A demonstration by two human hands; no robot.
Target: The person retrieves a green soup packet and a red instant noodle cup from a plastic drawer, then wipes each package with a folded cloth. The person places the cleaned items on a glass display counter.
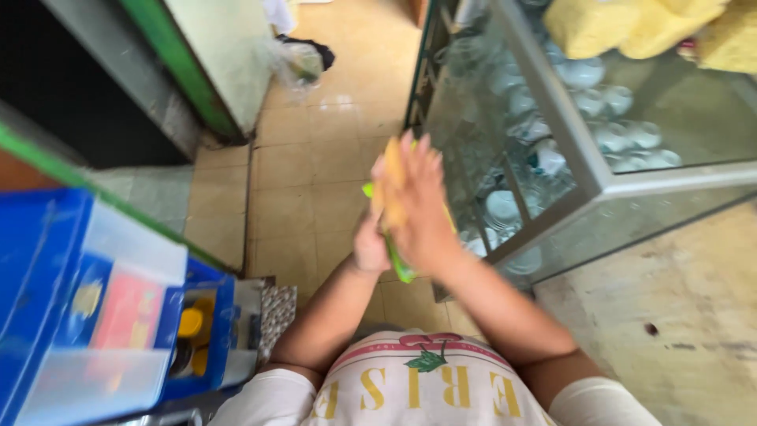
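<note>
Standing at the right, a glass case [599, 189] holds rows of white cups [623, 138], with yellow cloths [631, 24] on top. Left of the person sits a blue bin [47, 268] with clear lids. Tan floor tiles [315, 158] run between them. Both hands meet out front around a yellow-and-green packet [392, 193], which is blurred. The right hand [422, 205] lies flat over its right face, fingers spread and nearly straight. The left hand [371, 246] is curled on its lower left edge, below the right hand.
</note>
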